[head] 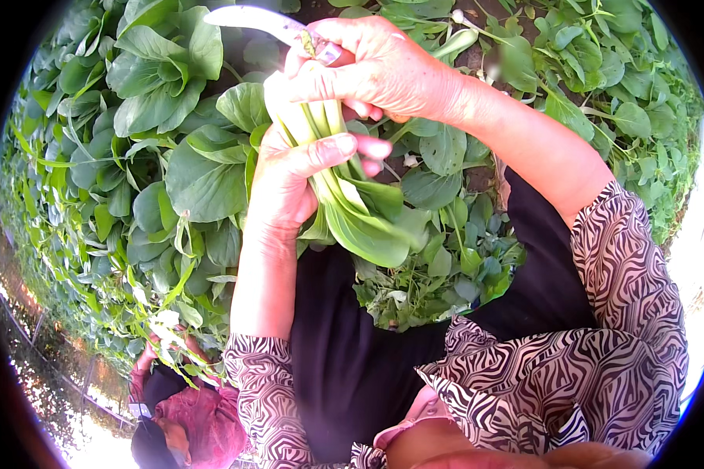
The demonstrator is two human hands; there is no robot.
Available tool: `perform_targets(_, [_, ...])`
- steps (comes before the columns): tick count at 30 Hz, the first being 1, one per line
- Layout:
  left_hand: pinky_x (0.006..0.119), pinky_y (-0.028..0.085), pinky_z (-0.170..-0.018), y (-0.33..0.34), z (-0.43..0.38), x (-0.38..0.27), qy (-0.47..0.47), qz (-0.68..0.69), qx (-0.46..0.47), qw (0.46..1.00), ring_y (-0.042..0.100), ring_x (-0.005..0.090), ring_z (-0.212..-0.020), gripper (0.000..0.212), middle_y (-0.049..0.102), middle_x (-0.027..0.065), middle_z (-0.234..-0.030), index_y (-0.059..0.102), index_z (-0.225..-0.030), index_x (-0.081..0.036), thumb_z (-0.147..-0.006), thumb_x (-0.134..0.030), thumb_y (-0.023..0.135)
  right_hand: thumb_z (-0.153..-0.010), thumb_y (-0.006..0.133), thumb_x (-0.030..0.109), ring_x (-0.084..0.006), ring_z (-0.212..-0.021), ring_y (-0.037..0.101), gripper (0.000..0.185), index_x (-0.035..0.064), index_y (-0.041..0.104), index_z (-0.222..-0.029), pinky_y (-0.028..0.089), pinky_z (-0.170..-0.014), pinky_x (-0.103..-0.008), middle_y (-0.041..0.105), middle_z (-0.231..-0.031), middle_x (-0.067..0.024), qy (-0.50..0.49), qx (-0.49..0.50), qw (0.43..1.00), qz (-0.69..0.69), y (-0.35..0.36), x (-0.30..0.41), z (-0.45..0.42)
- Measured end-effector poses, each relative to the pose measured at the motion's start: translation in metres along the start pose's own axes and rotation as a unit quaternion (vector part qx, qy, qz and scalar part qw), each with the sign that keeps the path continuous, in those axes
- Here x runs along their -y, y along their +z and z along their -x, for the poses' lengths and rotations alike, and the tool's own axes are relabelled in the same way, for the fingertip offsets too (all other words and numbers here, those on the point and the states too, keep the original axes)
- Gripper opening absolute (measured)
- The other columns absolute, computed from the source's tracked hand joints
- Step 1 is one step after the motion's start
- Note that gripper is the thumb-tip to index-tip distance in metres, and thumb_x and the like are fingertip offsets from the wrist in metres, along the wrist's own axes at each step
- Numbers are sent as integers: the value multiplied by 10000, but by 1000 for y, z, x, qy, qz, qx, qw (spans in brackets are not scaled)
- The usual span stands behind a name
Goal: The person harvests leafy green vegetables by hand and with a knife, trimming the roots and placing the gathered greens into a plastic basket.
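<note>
A head of bok choy (366,231) is held between both hands, its pale stalks at the upper left and its leaves hanging to the lower right. My left hand (290,170) wraps around the stalks, thumb across them. Just above, my right hand (375,70) grips a small knife with a curved metal blade (255,17) that points left. A scrap of green clings near the blade's base. The fingers of my right hand lie against the root end of the bok choy and hide most of it and the knife's handle.
Leafy bok choy plants (158,76) grow densely on the left, and more greens (628,111) stand at the upper right. Cut leaves and small plants (410,299) lie between my dark-clothed legs. Another person in a red top (202,422) is among the plants at the lower left.
</note>
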State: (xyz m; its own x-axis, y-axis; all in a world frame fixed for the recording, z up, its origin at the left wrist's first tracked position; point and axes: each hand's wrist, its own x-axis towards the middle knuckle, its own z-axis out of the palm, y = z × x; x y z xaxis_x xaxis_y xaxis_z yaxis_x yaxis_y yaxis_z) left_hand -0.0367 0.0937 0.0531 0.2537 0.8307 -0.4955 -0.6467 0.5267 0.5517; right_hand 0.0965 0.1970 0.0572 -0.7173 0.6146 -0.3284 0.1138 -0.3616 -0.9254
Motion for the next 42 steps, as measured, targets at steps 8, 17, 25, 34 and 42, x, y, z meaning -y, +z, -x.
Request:
perform_targets(8, [219,391,-502,-86,17,-16,12,-99,-202,974,448,109,-532,510,630,201,-1017,437,-1219,58,-719,25,531,-929,518,313,-35,-488,460,270,94,520,-1088,399,-407,-189,508,-728,14,120,-11,982,144,12,-53,-11])
perform_targets(17, [236,417,-493,-121,44,20,2,-231,-299,926,495,127,-519,362,661,163,-875,505,-1048,27,-690,65,541,-889,511,269,-380,-836,592,272,13,504,-977,453,-739,-449,608,-823,-188,114,52,918,376,14,-142,6])
perform_targets(25, [246,468,-465,-114,42,29,-43,-348,-270,897,556,131,-519,587,636,127,-908,425,-1247,51,-675,63,555,-875,485,254,-407,-882,594,302,-12,533,-1008,464,-772,-478,613,-909,-236,168,90,876,444,27,-134,-14])
perform_targets(34, [293,521,-497,-121,45,50,-49,-383,-307,870,626,193,-547,835,609,193,-1022,211,-1401,46,-658,21,591,-886,466,262,-369,-887,599,318,7,538,-1061,471,-762,-436,615,-959,-217,156,171,858,459,6,-144,-31])
perform_targets(42, [283,535,-503,-131,46,48,-53,-391,-302,868,621,184,-589,595,624,129,-911,419,-1245,60,-672,52,578,-906,445,312,-180,-575,479,326,49,497,-1092,410,-492,-344,509,-728,-77,286,171,879,340,15,-122,-40])
